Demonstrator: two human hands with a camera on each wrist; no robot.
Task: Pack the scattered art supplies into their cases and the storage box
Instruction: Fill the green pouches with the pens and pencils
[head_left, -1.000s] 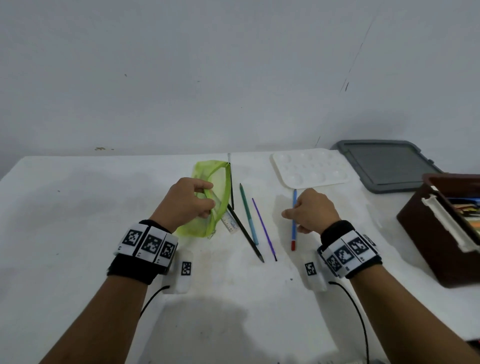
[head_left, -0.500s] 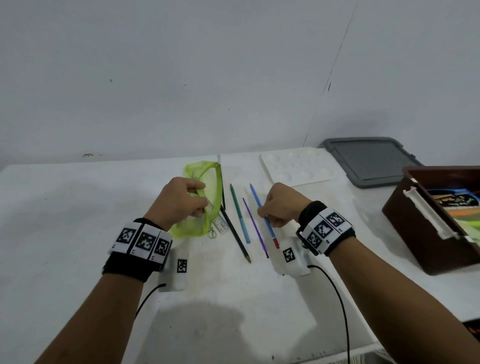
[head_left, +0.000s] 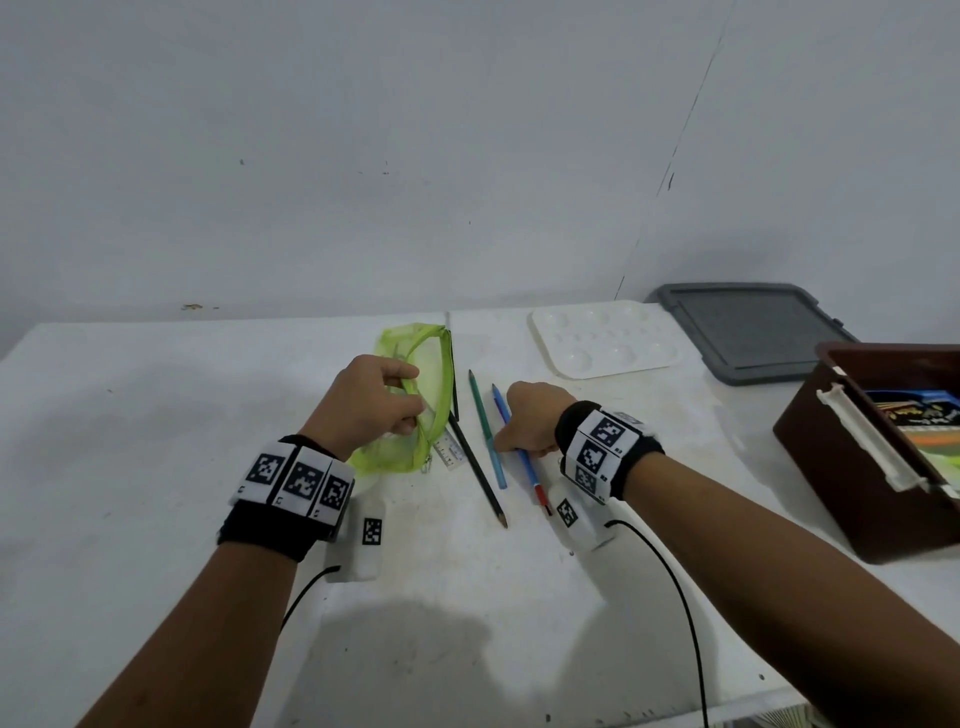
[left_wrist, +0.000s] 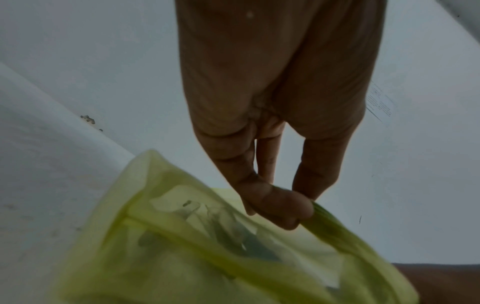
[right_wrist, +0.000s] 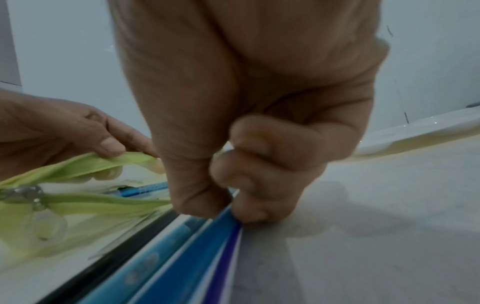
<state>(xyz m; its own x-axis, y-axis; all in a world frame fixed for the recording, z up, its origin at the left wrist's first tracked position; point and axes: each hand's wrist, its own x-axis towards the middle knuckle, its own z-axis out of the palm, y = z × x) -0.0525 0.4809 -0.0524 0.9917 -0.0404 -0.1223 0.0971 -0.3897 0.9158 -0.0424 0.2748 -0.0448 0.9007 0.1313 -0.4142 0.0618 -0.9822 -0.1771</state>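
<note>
A green mesh pouch (head_left: 423, 441) lies open on the white table (head_left: 156, 415). My left hand (head_left: 413, 400) pinches its upper zipper edge (left_wrist: 324, 218) and holds the mouth apart. My right hand (head_left: 506, 441) rests on the table just right of the pouch. Its thumb and fingertips (right_wrist: 249, 211) pinch a blue paintbrush (head_left: 525, 460) with a red end, and a purple brush (right_wrist: 226, 257) lies against it. A teal brush (head_left: 485, 431), a black pencil (head_left: 475, 467) and a small ruler (head_left: 453, 453) lie between the two hands.
A white paint palette (head_left: 602, 338) sits at the back, with a grey lid (head_left: 748, 332) to its right. At the right edge stands a brown storage box (head_left: 841, 467), open, with coloured packs inside. A wall rises behind the table.
My right hand has carried the blue brush leftward, from right of the purple brush to beside the teal one. My left hand keeps holding the pouch open.
</note>
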